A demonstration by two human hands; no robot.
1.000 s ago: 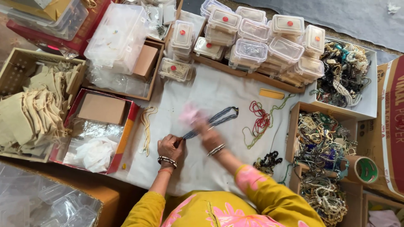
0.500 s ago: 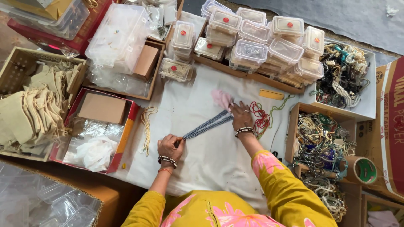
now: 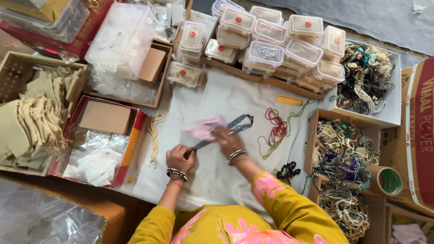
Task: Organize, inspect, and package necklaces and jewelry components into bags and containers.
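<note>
From the head camera, looking down, a grey-blue beaded multi-strand necklace (image 3: 226, 130) lies stretched on a white cloth (image 3: 217, 171) that covers the work surface. Its long axis runs on a diagonal, from the lower left near the person up to the upper right, where the looped end points toward the stacked boxes.

The left hand (image 3: 180, 158) is closed in a fist around the lower end of the necklace, pinning it against the cloth. The right hand (image 3: 228, 139) is closed on a crumpled pale pink cloth (image 3: 204, 128) and rests over the middle of the strands, the pink cloth pressed against them on their upper left side.

Just right of the necklace's looped end lie a red bead string (image 3: 276, 127) and a green bead string (image 3: 289, 122), loosely tangled. A cream bead strand (image 3: 155, 135) lies at the cloth's left edge, well apart from the hands. Clear plastic lidded boxes (image 3: 275, 45) are stacked along the far side. A cardboard box of mixed bead jewellery (image 3: 337, 153) sits to the right, and a green-cored tape roll (image 3: 384, 180) lies beside it.
</note>
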